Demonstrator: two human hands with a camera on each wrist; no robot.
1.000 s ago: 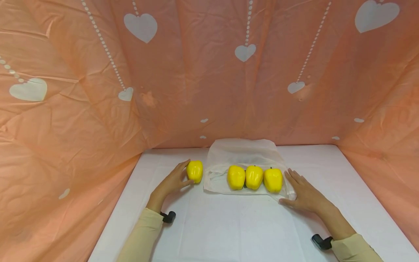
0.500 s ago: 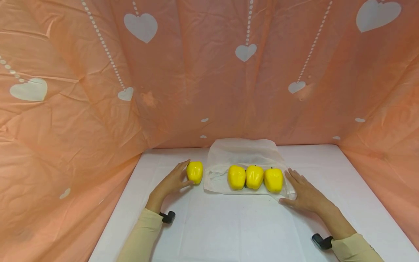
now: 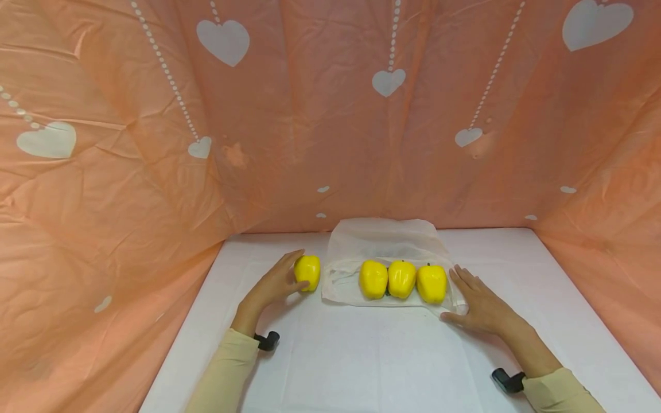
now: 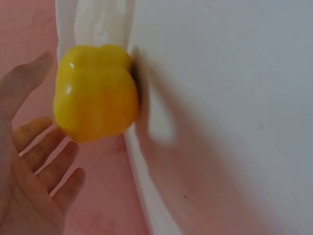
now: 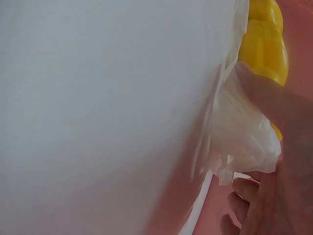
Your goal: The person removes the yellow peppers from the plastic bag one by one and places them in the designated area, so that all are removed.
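Observation:
A yellow bell pepper (image 3: pixel 308 272) stands on the white table, left of a thin white plastic bag (image 3: pixel 382 235). My left hand (image 3: pixel 273 282) is beside this pepper, its thumb in front and fingers behind. In the left wrist view the thumb (image 4: pixel 29 81) stays apart from the pepper (image 4: pixel 96 98), and the fingers are spread loosely by its far side. Three more yellow bell peppers (image 3: pixel 401 279) stand in a row on the bag. My right hand (image 3: pixel 482 304) lies with extended fingers at the bag's right edge. The right wrist view shows bag film (image 5: pixel 244 132) between its thumb and fingers.
White cloth covers the table (image 3: pixel 356 355), whose far edge meets an orange curtain (image 3: pixel 310 132) printed with white hearts. The same curtain hangs on both sides. A black wrist camera (image 3: pixel 267 341) sits at the left wrist, another (image 3: pixel 508 381) at the right.
My left hand has shifted slightly right, its thumb now overlapping the lone bell pepper more. That pepper sits a touch nearer to me. The right hand and the three other peppers stay in place.

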